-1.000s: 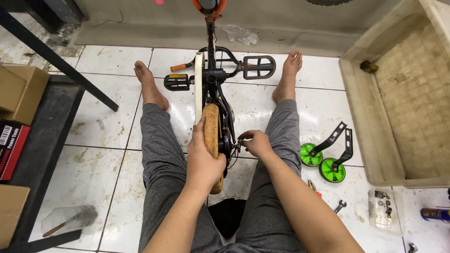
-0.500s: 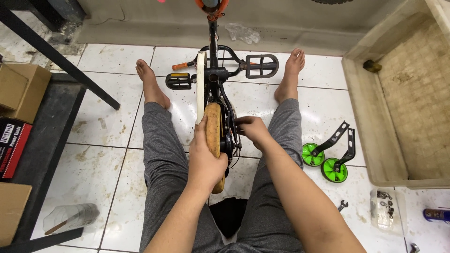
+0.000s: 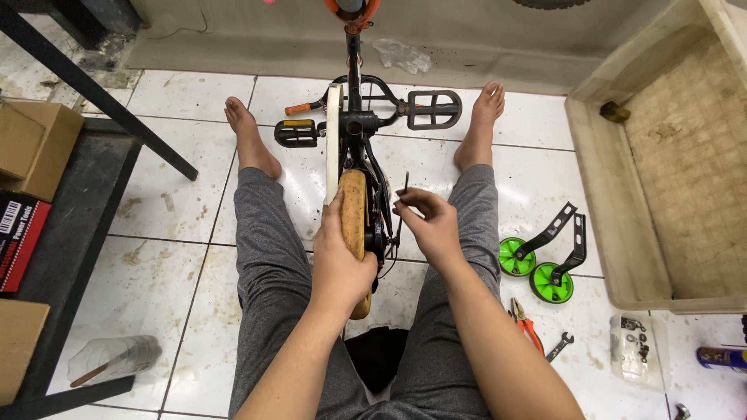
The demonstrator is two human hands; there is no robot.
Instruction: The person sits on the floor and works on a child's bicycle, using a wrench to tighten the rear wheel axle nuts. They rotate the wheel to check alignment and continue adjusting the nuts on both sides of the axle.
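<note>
Landmark: we take the small bicycle [image 3: 359,148], lying between our outstretched legs on the tiled floor [image 3: 179,225], as the reference for every place below.
Left hand: our left hand [image 3: 339,260] grips the tan tyre of the wheel [image 3: 354,214] at the near end of the bicycle, fingers [image 3: 336,204] curled and clamped round its left edge.
Right hand: our right hand [image 3: 432,227] is just right of the wheel, its fingers pinched together on a thin dark rod [image 3: 405,187] that stands upright above them; we cannot tell what kind of part it is.
Pedals: one black pedal [image 3: 433,109] juts to the right of the frame, another [image 3: 296,134] to the left; an orange grip [image 3: 299,108] shows just beyond the left one.
Feet: our bare feet lie to either side of the pedals.
Training wheels: two green training wheels with black brackets [image 3: 545,264] lie on the floor well right of the bicycle, beyond our right leg.
Hand tools: orange-handled pliers [image 3: 526,327] and a small spanner [image 3: 560,347] lie nearer us than the green wheels, also right of the bicycle.
Small parts: a clear bag of hardware [image 3: 636,339] lies farther right still.
Boxes: cardboard boxes [image 3: 31,148] sit far left of the bicycle.
</note>
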